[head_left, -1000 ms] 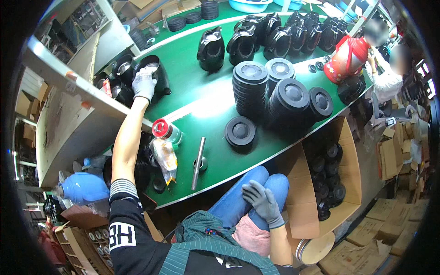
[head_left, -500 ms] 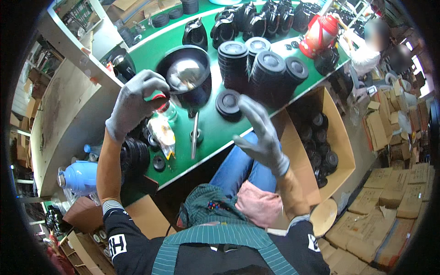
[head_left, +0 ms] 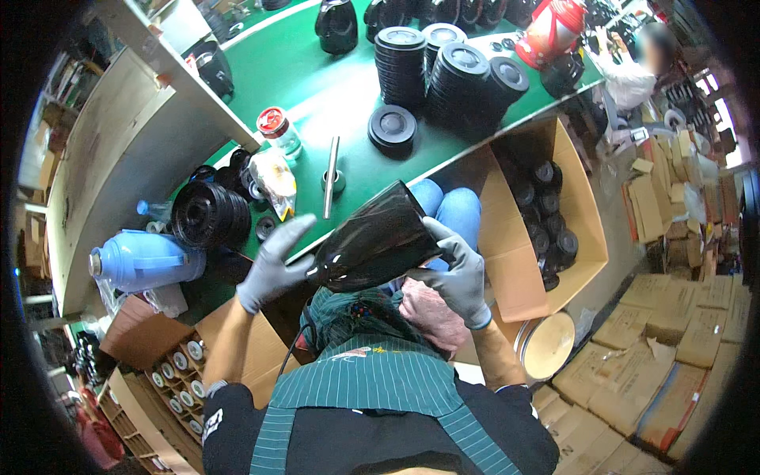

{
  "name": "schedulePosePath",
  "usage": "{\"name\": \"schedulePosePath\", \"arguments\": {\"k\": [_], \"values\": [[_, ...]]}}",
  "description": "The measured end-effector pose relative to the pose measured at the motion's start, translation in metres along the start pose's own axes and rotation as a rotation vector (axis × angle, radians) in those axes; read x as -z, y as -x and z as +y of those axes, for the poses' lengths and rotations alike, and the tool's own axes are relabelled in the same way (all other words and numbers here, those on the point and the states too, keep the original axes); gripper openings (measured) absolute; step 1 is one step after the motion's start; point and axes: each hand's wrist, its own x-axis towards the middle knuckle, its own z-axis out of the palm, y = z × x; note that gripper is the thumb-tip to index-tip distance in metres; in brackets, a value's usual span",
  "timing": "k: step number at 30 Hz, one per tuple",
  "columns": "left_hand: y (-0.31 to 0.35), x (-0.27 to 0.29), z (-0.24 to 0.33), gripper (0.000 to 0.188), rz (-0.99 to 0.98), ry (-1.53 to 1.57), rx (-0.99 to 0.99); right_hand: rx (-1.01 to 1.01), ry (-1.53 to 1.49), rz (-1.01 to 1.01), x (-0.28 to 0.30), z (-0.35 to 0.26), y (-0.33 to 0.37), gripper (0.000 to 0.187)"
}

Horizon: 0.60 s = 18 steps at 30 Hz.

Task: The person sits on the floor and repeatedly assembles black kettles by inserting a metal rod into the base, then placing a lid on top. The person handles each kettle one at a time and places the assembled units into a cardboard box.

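A glossy black thermos jug shell [head_left: 370,244] lies tilted above my lap, its wide end toward the upper right and its narrow end at the lower left. My right hand [head_left: 457,275] grips the wide end, thumb and fingers around the rim. My left hand [head_left: 275,267], fingers spread, is against the narrow end. Both hands wear grey gloves. Beyond the shell, a metal rod [head_left: 331,176] stands in a small round base on the green table [head_left: 237,202]. A glass jar with a red lid [head_left: 273,123] and a yellow-and-white packet [head_left: 275,180] are to its left.
Stacked black round lids [head_left: 398,67] stand on the table, with a short stack [head_left: 392,128] nearer. A red jug [head_left: 550,33] is at the far right. An open carton [head_left: 582,229] of black parts sits at right. A blue jug [head_left: 142,260] and black rings [head_left: 207,215] are at left.
The black shell has come from the table to my lap and tipped over. My right hand has closed on its wide end; my left hand has lowered to the narrow end. The view has shifted.
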Motion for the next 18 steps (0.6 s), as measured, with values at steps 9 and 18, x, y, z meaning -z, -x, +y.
{"name": "schedulePosePath", "arguments": {"k": [9, 18], "values": [[0.038, -0.090, -0.088, 0.041, 0.247, 0.980, 0.489, 0.083, 0.126, -0.076, -0.030, -0.005, -0.009, 0.050], [0.069, -0.102, -0.111, 0.046, 0.091, 0.969, 0.642, 0.017, 0.637, -0.013, -0.048, 0.118, -0.199, 0.073]]}}
